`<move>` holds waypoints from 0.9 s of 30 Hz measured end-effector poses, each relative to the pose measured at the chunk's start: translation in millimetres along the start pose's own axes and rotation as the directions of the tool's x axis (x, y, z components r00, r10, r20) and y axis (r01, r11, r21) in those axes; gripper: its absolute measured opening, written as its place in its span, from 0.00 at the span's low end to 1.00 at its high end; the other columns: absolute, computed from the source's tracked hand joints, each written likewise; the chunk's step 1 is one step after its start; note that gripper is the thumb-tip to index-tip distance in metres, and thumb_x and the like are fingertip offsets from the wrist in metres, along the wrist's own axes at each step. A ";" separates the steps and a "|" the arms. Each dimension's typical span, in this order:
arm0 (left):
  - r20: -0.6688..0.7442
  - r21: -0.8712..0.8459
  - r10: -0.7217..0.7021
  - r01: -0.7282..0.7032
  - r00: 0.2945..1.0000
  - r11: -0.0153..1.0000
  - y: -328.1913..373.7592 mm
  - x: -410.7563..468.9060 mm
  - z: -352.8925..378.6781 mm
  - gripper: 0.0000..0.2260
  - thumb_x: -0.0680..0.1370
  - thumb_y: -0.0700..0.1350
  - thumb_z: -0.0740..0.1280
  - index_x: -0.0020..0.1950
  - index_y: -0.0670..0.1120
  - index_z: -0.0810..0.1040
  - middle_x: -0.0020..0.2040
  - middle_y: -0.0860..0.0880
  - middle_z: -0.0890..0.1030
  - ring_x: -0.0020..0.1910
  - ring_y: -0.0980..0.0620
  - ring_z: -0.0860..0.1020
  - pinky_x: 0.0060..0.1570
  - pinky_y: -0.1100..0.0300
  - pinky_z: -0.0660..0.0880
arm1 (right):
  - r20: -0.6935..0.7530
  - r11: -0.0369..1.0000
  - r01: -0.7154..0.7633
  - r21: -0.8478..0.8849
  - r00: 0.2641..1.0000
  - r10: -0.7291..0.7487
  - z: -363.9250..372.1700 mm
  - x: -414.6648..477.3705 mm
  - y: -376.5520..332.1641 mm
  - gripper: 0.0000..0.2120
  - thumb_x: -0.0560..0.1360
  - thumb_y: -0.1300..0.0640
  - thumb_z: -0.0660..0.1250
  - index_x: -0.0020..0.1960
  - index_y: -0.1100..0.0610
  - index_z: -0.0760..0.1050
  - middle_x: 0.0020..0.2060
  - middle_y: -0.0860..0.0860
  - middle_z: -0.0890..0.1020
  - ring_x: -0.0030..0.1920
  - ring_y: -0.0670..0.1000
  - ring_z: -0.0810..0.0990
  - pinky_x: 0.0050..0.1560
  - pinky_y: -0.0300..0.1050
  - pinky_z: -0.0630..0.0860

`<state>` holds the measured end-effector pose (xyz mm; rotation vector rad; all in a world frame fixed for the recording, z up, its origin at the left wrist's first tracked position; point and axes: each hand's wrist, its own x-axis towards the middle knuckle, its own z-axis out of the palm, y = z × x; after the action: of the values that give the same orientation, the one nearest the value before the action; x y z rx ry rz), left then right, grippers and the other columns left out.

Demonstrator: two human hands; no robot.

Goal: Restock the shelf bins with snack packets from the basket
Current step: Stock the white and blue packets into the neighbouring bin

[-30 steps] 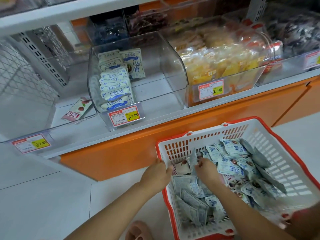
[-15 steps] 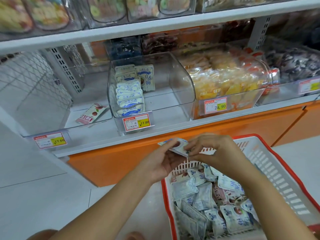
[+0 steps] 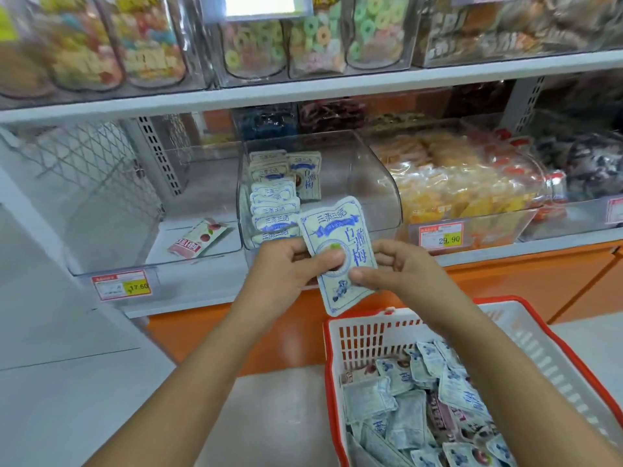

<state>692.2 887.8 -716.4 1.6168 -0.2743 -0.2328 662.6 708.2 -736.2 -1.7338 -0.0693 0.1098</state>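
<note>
Near and left, pale tiled floor [image 3: 67, 399] with thin seams. Farther back, orange base panel [image 3: 505, 281] under the white shelf [image 3: 337, 91] boards. Far left, white wire mesh [image 3: 84, 156] beside a slotted upright [image 3: 158, 153]. Bright, even light throughout.

Three clear bins are set side by side on the white lower shelf [image 3: 188, 303]: a left bin [image 3: 101, 214], a middle bin [image 3: 365, 176] and a right bin [image 3: 499, 227]. Further sweet-filled bins [image 3: 337, 38] are carried by the upper shelf [image 3: 303, 92]. A red-rimmed basket [image 3: 332, 365] is stood on the tiled floor [image 3: 84, 399].
</note>
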 end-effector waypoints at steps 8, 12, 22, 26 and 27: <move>-0.379 0.684 0.386 -0.027 0.841 0.729 -5.0 25.6 -50.1 0.18 0.81 0.47 0.62 0.69 0.44 0.72 0.59 0.43 0.80 0.57 0.47 0.79 0.57 0.55 0.74 | -0.272 0.980 -0.007 0.199 0.960 0.062 -14.7 102.4 -20.5 0.14 0.74 0.64 0.70 0.58 0.61 0.76 0.49 0.56 0.84 0.42 0.51 0.84 0.37 0.40 0.81; -0.448 0.709 0.250 0.170 0.858 0.685 -11.4 39.5 -65.4 0.24 0.81 0.47 0.59 0.76 0.43 0.61 0.63 0.38 0.76 0.63 0.40 0.73 0.58 0.52 0.69 | -0.322 0.984 -0.079 0.157 0.938 0.126 -18.1 173.7 -19.1 0.16 0.73 0.65 0.70 0.61 0.64 0.74 0.51 0.58 0.82 0.44 0.54 0.82 0.39 0.46 0.81; -0.365 0.732 0.273 0.094 0.890 0.675 -27.1 55.9 -80.0 0.17 0.82 0.40 0.56 0.70 0.45 0.71 0.35 0.49 0.72 0.36 0.50 0.70 0.32 0.61 0.58 | -0.396 0.958 -0.285 -0.036 0.884 0.248 -3.2 261.8 11.3 0.21 0.75 0.61 0.70 0.64 0.67 0.68 0.53 0.58 0.79 0.40 0.53 0.76 0.33 0.35 0.73; -0.351 0.732 0.311 0.052 0.883 0.679 -31.6 55.7 -81.9 0.19 0.82 0.41 0.56 0.73 0.48 0.68 0.38 0.48 0.78 0.36 0.51 0.72 0.33 0.62 0.61 | -0.392 0.959 -0.230 -0.167 0.908 0.150 0.9 276.8 20.7 0.20 0.72 0.57 0.72 0.60 0.65 0.73 0.50 0.57 0.80 0.42 0.53 0.78 0.41 0.45 0.78; -0.343 0.734 0.310 0.048 0.887 0.677 -33.1 56.1 -83.7 0.19 0.82 0.42 0.56 0.73 0.48 0.67 0.40 0.46 0.80 0.37 0.50 0.73 0.34 0.61 0.63 | -0.404 0.936 -0.235 -0.262 0.907 0.115 1.6 277.8 22.8 0.19 0.72 0.56 0.73 0.58 0.64 0.75 0.48 0.57 0.81 0.43 0.54 0.79 0.45 0.48 0.79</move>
<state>772.9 951.2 -743.2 2.3802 -0.1274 0.4376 938.0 736.2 -768.4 -2.0412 0.3816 -0.1168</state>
